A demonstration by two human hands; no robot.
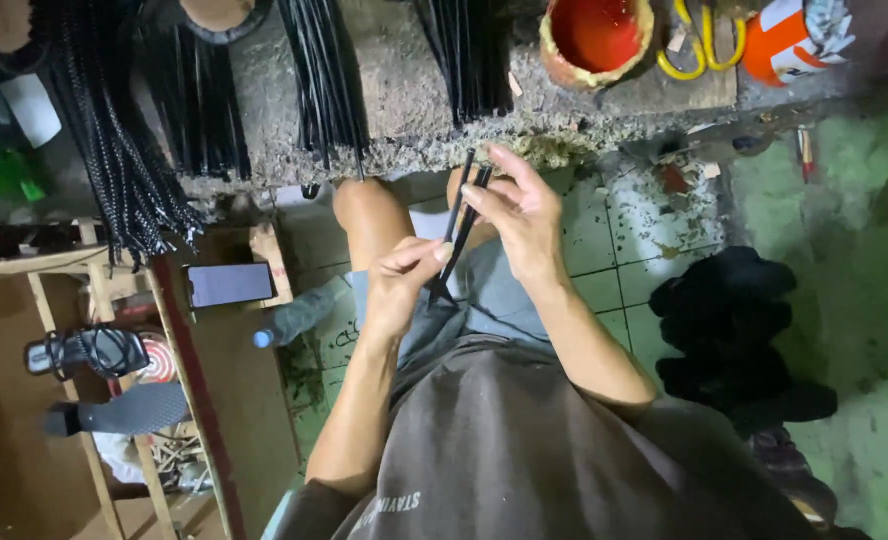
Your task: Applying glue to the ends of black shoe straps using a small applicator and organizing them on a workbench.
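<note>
I sit with my knees under a rough concrete ledge. My left hand pinches the lower ends of two thin black strips. My right hand grips the same strips higher up, with fingers spread around them. The strips stand nearly upright in front of my knees, and their tips reach the ledge's edge.
Bundles of black strips and braided black cords hang over the ledge. A red-lined bowl, yellow-handled scissors and an orange can sit on top. A phone lies on a wooden frame at left. Dark cloth lies on the tiled floor at right.
</note>
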